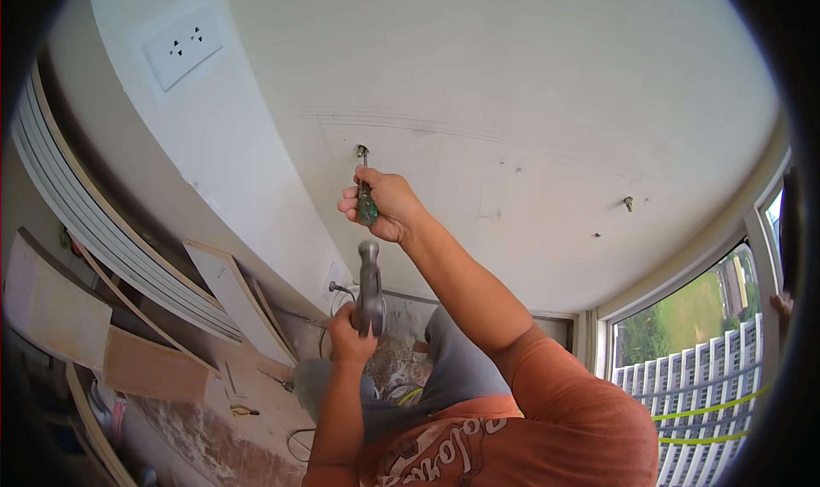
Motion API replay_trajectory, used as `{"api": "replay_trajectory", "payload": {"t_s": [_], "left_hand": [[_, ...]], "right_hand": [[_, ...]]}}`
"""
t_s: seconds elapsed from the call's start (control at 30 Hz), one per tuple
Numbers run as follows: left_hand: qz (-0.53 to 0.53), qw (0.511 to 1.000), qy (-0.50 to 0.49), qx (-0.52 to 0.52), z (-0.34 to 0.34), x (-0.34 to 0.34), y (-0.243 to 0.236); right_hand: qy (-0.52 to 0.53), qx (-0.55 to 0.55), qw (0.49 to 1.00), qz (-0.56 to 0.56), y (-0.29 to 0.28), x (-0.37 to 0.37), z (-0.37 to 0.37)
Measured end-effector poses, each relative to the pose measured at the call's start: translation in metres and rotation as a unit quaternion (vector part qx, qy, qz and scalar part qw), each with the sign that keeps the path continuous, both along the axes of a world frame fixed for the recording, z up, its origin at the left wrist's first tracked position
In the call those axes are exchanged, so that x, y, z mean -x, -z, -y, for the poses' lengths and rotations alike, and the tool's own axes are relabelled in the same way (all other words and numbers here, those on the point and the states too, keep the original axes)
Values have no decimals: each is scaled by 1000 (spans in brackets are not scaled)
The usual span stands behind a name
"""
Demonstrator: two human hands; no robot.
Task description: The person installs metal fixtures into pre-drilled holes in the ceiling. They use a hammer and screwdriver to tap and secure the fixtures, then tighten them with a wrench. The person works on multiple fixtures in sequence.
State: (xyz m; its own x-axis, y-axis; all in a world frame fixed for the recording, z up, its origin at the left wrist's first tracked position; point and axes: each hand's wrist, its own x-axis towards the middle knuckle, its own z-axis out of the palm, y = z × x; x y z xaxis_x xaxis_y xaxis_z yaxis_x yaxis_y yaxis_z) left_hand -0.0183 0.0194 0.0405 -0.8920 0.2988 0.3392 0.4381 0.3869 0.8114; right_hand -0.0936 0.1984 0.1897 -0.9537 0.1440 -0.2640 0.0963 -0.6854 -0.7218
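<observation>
Work at a painted wall. The operation is judged to be partway through. Pencil lines are drawn across the surface, and a small hole is present between its left and right edges. A metal wall fitting is seated near the wall's left edge; it is judged to be the one being worked, and no sign of completion is shown. A second metal fitting, toward the right edge and the window, projects from the surface with no tool applied to it. Whether it is left to be treated likewise cannot be told.

The screwdriver is held in the right hand, its green handle laid along the palm and pinched near the shaft by thumb and forefinger. The shaft is directed up to the first fitting; the exact contact of the tip cannot be made out. The claw hammer is gripped in the closed left hand, its handle mostly hidden. Its head is held just below the screwdriver's butt, apart from it, the striking face uppermost and the claw below.
</observation>
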Motion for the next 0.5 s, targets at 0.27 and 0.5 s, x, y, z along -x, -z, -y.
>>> {"api": "replay_trajectory", "payload": {"t_s": [0.27, 0.5], "left_hand": [[-47, 998, -11, -28, -3, 15, -8], [-117, 983, 23, -143, -13, 14, -9]], "right_hand": [[-20, -9, 1000, -2, -4, -2, 10], [-38, 2, 999, -19, -7, 10, -4]]}}
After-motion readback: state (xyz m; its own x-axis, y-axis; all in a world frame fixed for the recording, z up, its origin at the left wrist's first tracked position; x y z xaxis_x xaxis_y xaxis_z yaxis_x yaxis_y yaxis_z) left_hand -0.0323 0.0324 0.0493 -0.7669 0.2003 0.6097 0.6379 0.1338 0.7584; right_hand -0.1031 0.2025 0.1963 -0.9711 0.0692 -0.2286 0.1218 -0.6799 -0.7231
